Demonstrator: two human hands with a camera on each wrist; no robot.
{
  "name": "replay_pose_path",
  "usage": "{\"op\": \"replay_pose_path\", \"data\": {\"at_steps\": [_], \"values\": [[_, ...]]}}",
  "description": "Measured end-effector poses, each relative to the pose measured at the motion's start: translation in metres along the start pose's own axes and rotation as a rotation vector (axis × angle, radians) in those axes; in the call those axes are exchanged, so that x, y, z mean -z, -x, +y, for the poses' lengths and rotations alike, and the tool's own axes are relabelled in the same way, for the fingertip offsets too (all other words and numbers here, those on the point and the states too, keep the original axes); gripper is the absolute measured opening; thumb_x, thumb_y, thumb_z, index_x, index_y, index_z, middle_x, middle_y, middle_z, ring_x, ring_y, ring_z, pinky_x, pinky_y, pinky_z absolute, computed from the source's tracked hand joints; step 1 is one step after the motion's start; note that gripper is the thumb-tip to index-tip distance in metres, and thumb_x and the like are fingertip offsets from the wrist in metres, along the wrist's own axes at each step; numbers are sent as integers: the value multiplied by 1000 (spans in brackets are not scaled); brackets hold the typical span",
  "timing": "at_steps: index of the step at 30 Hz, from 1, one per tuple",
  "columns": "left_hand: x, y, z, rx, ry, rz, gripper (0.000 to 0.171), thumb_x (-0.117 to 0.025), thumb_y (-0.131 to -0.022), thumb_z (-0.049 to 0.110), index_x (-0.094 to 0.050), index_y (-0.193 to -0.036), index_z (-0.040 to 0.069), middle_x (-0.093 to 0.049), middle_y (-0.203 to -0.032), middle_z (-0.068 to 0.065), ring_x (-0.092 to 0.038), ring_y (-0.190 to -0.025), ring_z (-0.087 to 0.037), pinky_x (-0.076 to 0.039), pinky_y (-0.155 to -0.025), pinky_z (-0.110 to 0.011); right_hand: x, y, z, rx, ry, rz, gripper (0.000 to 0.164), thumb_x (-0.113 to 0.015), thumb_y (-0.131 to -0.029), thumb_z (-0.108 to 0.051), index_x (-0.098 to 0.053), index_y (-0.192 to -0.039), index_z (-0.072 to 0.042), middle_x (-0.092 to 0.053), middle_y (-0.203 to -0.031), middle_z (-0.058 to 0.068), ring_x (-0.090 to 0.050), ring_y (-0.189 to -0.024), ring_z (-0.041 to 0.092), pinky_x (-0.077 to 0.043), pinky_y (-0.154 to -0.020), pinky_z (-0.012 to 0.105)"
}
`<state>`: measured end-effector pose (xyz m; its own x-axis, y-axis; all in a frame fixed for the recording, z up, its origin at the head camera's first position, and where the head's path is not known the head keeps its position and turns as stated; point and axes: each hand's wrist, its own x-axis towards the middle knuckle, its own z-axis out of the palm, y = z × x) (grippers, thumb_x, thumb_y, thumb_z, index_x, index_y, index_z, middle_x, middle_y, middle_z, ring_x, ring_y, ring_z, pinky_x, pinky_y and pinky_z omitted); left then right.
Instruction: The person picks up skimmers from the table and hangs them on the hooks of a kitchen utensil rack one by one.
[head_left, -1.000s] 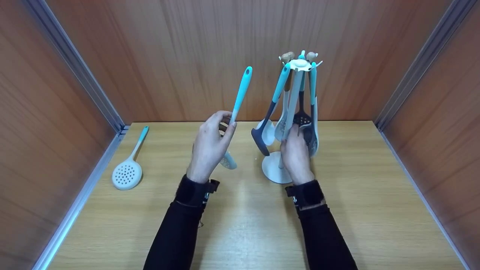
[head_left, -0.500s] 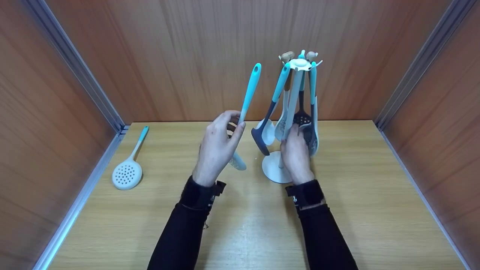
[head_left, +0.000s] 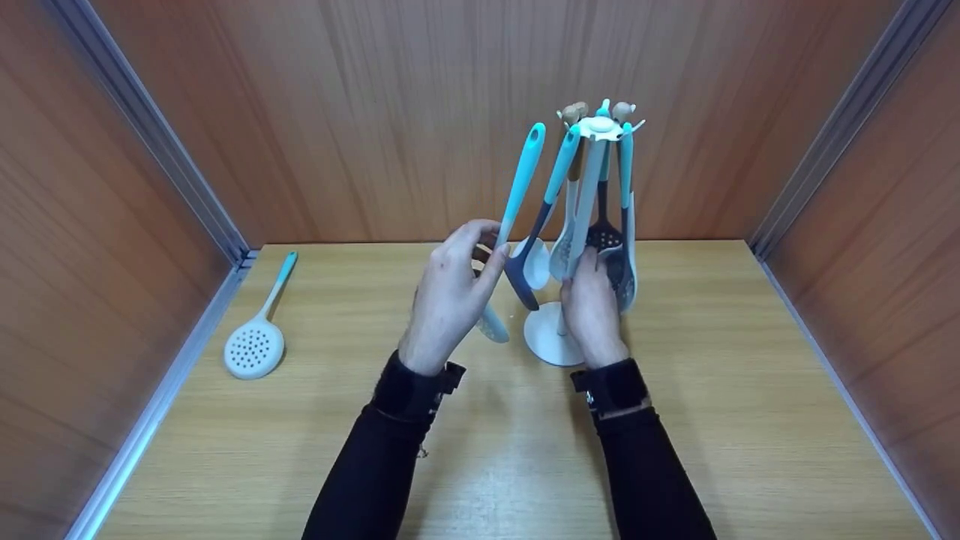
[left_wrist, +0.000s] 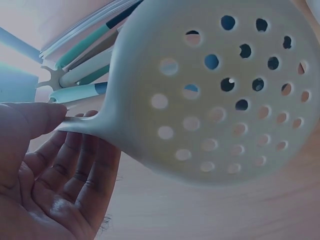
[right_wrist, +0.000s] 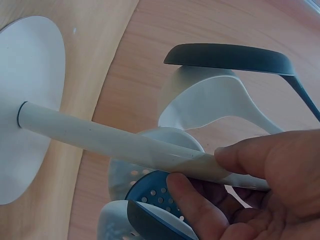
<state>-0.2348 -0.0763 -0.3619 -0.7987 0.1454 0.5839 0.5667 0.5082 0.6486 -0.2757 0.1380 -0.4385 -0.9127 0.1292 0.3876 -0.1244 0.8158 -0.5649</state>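
Note:
My left hand (head_left: 454, 292) pinches the white shaft of a skimmer with a turquoise handle (head_left: 524, 176), which points up and leans right. In the left wrist view the skimmer's round perforated head (left_wrist: 137, 100) fills much of the picture. The skimmer stands just left of a white utensil stand (head_left: 589, 206). My right hand (head_left: 592, 311) grips the stand's post (right_wrist: 100, 135) low down, above its round base (head_left: 546, 341). Several utensils hang from the top hooks, among them a dark ladle (head_left: 519, 279) with a turquoise handle and a dark slotted turner (head_left: 604, 236).
Another white skimmer (head_left: 255, 349) with a turquoise handle lies on the wooden table (head_left: 480, 465) at the left. Wood-grain panels rise at the back (head_left: 375, 112) and on both sides, with metal rails at the corners.
My left hand has carried the skimmer to the right, bringing it close to the hanging ladle. The right hand keeps its grip on the post, and the stand has stayed in place.

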Motion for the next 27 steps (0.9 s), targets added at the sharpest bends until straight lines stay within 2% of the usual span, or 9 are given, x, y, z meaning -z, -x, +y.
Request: {"op": "replay_pose_path", "data": {"at_steps": [8,27], "values": [[-4,-2,6,-18,4,-7,29,-62,-104,31,-63,-130,18,-68,-112,4,-67,-93,-8,-58,-72,-25,0,0,1,0,-3,17,49,-59,-100,-2,-40,-145,1,-55,-134,27,-61,-120,42,-54,-93,54],[-13,-10,18,-37,10,-29,29,-63,-104,30,-63,-130,19,-67,-112,7,-64,-94,-5,-57,-73,-22,-1,1,1,36,1,28,52,-59,-101,-2,-39,-149,-3,-55,-136,24,-62,-122,39,-55,-94,50]]}}
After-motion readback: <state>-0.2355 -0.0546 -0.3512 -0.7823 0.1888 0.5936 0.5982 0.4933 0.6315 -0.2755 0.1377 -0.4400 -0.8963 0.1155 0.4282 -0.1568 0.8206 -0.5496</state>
